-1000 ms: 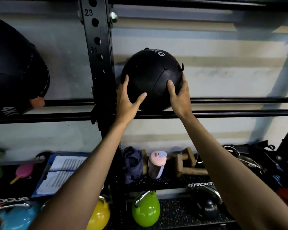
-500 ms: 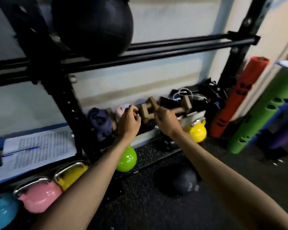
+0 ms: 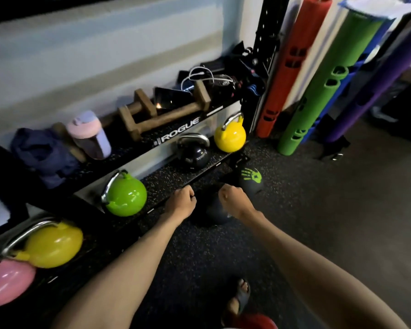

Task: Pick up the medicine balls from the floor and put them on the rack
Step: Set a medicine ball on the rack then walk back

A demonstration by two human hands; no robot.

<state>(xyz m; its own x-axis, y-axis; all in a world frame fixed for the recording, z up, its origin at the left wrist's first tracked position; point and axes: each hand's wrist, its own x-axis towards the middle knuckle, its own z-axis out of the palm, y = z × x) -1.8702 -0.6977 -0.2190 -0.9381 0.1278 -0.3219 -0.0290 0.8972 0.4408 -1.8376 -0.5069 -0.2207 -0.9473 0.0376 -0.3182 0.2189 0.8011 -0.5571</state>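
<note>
Black rubber floor (image 3: 318,210) carries both medicine balls, just in front of the rack (image 3: 263,39). A plain ball (image 3: 214,213) lies right below the hands, and a handprint ball (image 3: 250,181) lies just beyond it; whether the two touch I cannot tell. The left hand (image 3: 180,201) and right hand (image 3: 233,198) hang over the plain ball, fingers curled under, holding nothing. To lift it well, I judge the fingers should spread wide, the palms clamp opposite sides low down, and the legs do the lifting. The lower shelf (image 3: 166,173) holds kettlebells (image 3: 125,198): pink, two yellow, green and black. The upper shelf (image 3: 178,133) holds a bottle (image 3: 88,135), wooden bars (image 3: 152,116), a cloth (image 3: 43,155), a tablet (image 3: 172,99) and cables (image 3: 199,76). No ball lies on either shelf.
</note>
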